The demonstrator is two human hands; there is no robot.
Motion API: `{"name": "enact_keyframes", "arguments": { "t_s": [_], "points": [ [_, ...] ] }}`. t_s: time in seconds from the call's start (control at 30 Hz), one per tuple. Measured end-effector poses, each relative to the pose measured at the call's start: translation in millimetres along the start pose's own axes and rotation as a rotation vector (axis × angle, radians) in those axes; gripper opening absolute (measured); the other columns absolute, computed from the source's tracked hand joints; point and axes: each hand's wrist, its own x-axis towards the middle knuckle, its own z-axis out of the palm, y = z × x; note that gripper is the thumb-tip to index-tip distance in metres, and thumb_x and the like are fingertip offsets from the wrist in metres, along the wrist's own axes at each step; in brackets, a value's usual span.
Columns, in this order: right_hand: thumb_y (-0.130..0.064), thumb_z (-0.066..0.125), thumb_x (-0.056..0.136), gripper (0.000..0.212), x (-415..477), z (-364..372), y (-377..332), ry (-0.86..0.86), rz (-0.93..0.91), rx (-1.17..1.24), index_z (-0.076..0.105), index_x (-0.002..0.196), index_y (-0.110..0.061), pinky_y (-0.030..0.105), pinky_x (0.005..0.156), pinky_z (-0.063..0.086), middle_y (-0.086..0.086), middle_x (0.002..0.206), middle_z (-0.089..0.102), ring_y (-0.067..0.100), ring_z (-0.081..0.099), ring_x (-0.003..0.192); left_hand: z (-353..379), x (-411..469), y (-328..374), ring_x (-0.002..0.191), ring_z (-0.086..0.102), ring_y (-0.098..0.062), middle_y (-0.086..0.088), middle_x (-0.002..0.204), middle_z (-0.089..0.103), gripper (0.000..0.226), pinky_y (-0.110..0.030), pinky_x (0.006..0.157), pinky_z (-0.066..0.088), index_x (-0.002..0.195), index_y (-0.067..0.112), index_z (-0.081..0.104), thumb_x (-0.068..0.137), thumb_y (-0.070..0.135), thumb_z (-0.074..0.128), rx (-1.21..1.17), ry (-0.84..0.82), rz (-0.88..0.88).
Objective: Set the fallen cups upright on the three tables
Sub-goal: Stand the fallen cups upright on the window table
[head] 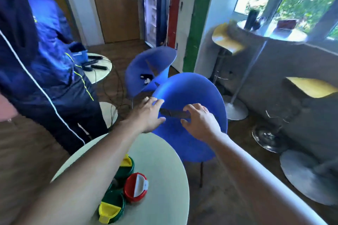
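Chair (190, 100): your left hand (148, 113) and right hand (199, 122), fingers spread on its back, should shift it gently, sparing the cups (136, 188) on the tabletop (164, 160).

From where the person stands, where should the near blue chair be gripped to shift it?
Probably by the top of the blue chair's backrest, from the table side. Its slot-like cutout and curved rim offer holds: the left hand sits at the rim's left edge, the right hand at the slot, both within reach above the round table.
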Motion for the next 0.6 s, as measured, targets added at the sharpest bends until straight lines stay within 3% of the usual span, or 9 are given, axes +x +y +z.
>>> {"name": "enact_keyframes", "arguments": {
  "t_s": [0.17, 0.37, 0.6],
  "points": [
    [-0.041, 0.056, 0.088, 0.038, 7, -63, 68, -0.025, 0.13, -0.18, 0.058, 0.122, -0.023, 0.042, 0.095, 0.046, 0.006, 0.123, 0.057, 0.03, 0.052, 0.12, -18, 58, 81, 0.143, 0.032, -0.03, -0.009, 0.152, 0.04, 0.068, -0.047, 0.114, 0.033, 0.151, 0.02, 0.032, 0.095, 0.055, 0.048, 0.141, -0.079, 0.076],
    [-0.042, 0.054, 0.087, 0.038, -5, -118, 177, -0.088, 0.283, -0.301, 0.058, 0.119, -0.022, 0.043, 0.094, 0.043, 0.009, 0.124, 0.058, 0.032, 0.054, 0.119, -24, 114, 208, 0.14, 0.037, -0.033, -0.01, 0.151, 0.04, 0.061, -0.049, 0.106, 0.038, 0.149, 0.019, 0.034, 0.097, 0.048, 0.046, 0.263, -0.167, 0.119],
    [-0.036, 0.057, 0.085, 0.03, -38, -175, 312, -0.078, 0.425, -0.362, 0.064, 0.109, -0.02, 0.036, 0.079, 0.047, 0.007, 0.116, 0.068, 0.032, 0.066, 0.107, -2, 172, 354, 0.134, 0.046, -0.033, -0.009, 0.143, 0.049, 0.049, -0.046, 0.096, 0.044, 0.141, 0.018, 0.045, 0.097, 0.042, 0.047, 0.342, -0.219, 0.197]
  ]
}}
